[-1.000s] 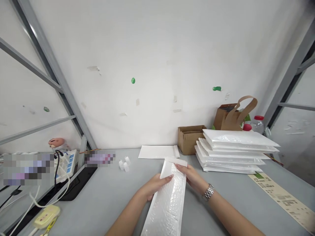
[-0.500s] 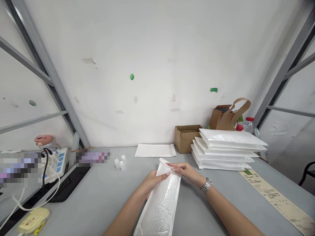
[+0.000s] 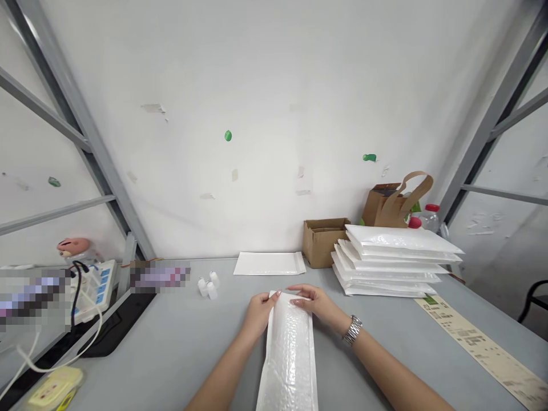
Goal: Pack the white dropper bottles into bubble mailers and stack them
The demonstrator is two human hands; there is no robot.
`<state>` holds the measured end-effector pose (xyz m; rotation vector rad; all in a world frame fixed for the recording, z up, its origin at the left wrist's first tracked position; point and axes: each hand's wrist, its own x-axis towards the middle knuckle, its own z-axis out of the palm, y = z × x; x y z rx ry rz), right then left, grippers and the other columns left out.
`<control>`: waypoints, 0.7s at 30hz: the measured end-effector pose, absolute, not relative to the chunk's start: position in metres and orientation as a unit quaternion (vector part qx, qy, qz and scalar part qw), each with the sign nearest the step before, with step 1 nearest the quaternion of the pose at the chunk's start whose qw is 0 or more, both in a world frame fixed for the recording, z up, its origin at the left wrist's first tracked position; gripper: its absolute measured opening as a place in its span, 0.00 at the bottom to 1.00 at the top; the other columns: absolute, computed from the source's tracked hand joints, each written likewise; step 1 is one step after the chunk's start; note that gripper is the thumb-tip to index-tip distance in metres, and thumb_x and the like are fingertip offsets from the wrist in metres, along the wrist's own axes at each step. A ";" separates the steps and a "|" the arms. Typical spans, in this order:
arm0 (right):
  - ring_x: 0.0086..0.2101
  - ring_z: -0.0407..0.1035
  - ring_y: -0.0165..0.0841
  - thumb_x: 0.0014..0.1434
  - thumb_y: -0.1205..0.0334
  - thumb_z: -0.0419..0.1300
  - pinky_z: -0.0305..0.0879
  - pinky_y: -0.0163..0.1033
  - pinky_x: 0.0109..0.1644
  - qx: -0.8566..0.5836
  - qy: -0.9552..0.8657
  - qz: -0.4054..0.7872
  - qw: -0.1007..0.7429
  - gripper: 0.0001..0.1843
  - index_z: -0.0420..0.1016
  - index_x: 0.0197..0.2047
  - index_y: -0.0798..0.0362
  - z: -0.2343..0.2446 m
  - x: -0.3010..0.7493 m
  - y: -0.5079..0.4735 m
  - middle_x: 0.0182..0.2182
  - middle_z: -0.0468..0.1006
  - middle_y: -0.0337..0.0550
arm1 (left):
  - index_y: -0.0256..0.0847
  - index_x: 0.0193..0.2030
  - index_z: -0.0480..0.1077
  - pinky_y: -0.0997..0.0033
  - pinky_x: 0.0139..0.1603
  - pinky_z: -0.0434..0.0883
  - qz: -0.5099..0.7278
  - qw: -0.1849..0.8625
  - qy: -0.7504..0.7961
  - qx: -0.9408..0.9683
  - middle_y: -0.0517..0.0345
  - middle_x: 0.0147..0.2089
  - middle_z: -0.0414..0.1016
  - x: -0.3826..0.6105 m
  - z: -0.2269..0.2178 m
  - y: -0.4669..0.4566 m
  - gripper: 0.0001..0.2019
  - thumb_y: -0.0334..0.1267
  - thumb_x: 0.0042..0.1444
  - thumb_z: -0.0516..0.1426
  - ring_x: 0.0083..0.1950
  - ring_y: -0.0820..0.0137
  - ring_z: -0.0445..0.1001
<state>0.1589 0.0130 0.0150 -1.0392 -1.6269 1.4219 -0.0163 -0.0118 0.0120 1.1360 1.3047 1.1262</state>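
Note:
A white padded bubble mailer [image 3: 290,354] lies lengthwise in front of me, its near end cut off by the bottom of the view. My left hand [image 3: 258,313] is closed on its upper left corner, thumb on top and fingers hidden behind. At the upper right end, my right hand [image 3: 315,303], with a metal watch [image 3: 353,330] on the wrist, grips the edge; one fingertip presses on the mailer's face while another reaches above the top edge. Beyond my hands, a flat white mailer [image 3: 269,264] rests against the wall.
To the right rise a stack of white mailers [image 3: 389,262], a cardboard box [image 3: 325,245] and a brown paper bag [image 3: 385,208]. A printed paper strip [image 3: 475,339] runs along the right. Small white bottles [image 3: 208,287] stand left of centre; a power strip [image 3: 103,288] and cables lie farther left.
The mailer has turned from a slant to nearly straight, and its top end has come closer to me. My left hand has shifted up to the top left corner.

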 end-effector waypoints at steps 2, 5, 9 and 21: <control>0.21 0.63 0.27 0.42 0.48 0.65 0.58 0.33 0.26 -0.452 -0.611 0.540 0.361 0.20 0.74 0.33 0.55 0.012 0.158 0.016 0.20 0.72 0.34 | 0.35 0.23 0.69 0.75 0.26 0.57 0.472 0.503 0.547 0.475 0.62 0.19 0.65 -0.017 0.010 -0.010 0.25 0.61 0.38 0.58 0.24 0.72 0.62; 0.16 0.57 0.25 0.41 0.43 0.64 0.51 0.32 0.19 -0.491 -0.599 0.532 0.343 0.21 0.65 0.20 0.54 0.006 0.159 0.019 0.13 0.63 0.30 | 0.35 0.23 0.69 0.74 0.26 0.58 0.470 0.501 0.555 0.470 0.62 0.19 0.65 -0.018 0.008 -0.009 0.25 0.61 0.37 0.59 0.24 0.72 0.63; 0.15 0.54 0.25 0.41 0.41 0.62 0.49 0.32 0.20 -0.474 -0.623 0.507 0.360 0.24 0.62 0.18 0.52 0.005 0.162 0.020 0.12 0.60 0.30 | 0.37 0.22 0.67 0.75 0.24 0.58 0.453 0.538 0.559 0.439 0.64 0.16 0.63 -0.017 0.009 -0.011 0.25 0.61 0.36 0.60 0.21 0.74 0.62; 0.15 0.53 0.25 0.43 0.38 0.59 0.50 0.33 0.18 -0.507 -0.557 0.471 0.459 0.25 0.61 0.17 0.52 0.005 0.165 0.025 0.12 0.56 0.30 | 0.36 0.38 0.73 0.70 0.36 0.68 0.373 0.610 0.513 0.475 0.52 0.37 0.78 -0.019 0.027 -0.021 0.24 0.52 0.37 0.64 0.39 0.62 0.75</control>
